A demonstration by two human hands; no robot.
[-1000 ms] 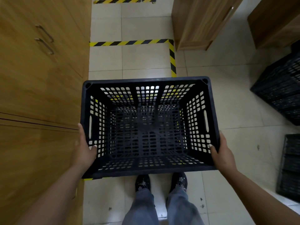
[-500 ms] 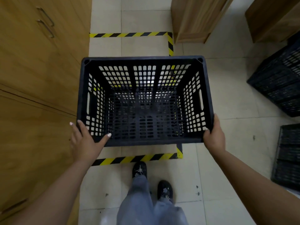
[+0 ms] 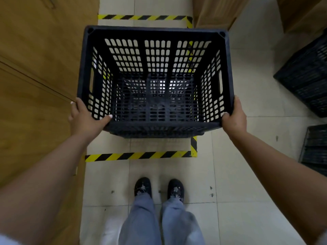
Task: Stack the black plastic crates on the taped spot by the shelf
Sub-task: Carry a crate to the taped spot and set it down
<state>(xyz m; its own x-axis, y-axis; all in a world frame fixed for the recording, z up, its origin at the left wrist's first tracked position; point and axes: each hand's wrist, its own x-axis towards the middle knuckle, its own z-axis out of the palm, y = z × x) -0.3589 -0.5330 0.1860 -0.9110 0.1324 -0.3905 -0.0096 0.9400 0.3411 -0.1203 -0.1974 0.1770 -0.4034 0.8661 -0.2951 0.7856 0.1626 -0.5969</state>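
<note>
A black perforated plastic crate (image 3: 155, 128) hangs open side up over the floor rectangle marked by yellow-and-black tape (image 3: 138, 156). Its near edge lies inside the front tape line. My left hand (image 3: 85, 119) grips the crate's near left corner, thumb over the rim. My right hand (image 3: 234, 119) clasps the near right corner. Whether the crate's base touches the tiles is hidden.
A wooden cabinet (image 3: 35, 85) runs along the left, touching the taped area. Another wooden unit (image 3: 212, 11) stands at the back right. More black crates (image 3: 306, 75) (image 3: 315, 149) sit on the floor at the right. My feet (image 3: 159, 188) stand just behind the front tape.
The crate has moved forward and down, away from my body, from above my feet to inside the taped rectangle. Both hands stayed at its near corners.
</note>
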